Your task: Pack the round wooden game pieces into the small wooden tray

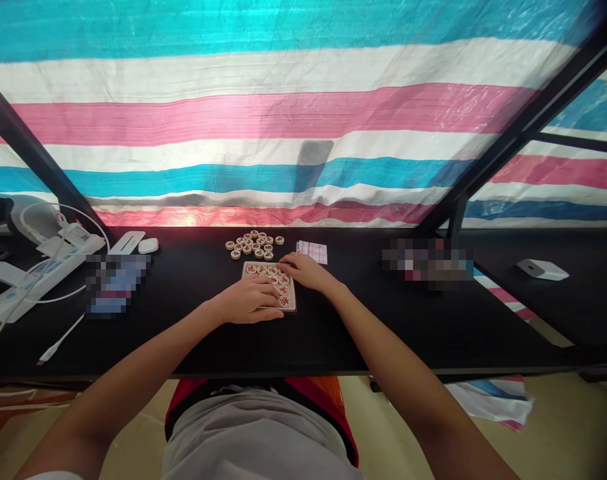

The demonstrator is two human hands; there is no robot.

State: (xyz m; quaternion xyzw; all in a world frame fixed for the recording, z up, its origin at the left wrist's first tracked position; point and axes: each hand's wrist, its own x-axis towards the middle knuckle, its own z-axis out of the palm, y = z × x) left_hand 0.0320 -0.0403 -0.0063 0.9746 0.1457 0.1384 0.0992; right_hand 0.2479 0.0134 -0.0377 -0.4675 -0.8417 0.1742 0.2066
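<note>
A small wooden tray (289,308) lies on the black table (193,320) in front of me, holding several round wooden chess pieces (261,270) with red characters. My left hand (248,301) rests on the tray's near left side, fingers curled over the pieces. My right hand (303,270) reaches the tray's far right corner, fingertips pressed on a piece there. A loose pile of more pieces (253,245) lies just beyond the tray. A small red-and-white paper (312,251) sits to the pile's right.
A white power strip with cables (38,273) and a white mouse (148,245) lie at the left. A white box (541,269) sits on the right table. A striped tarp (283,120) hangs behind. Black frame bars (508,143) slant at both sides.
</note>
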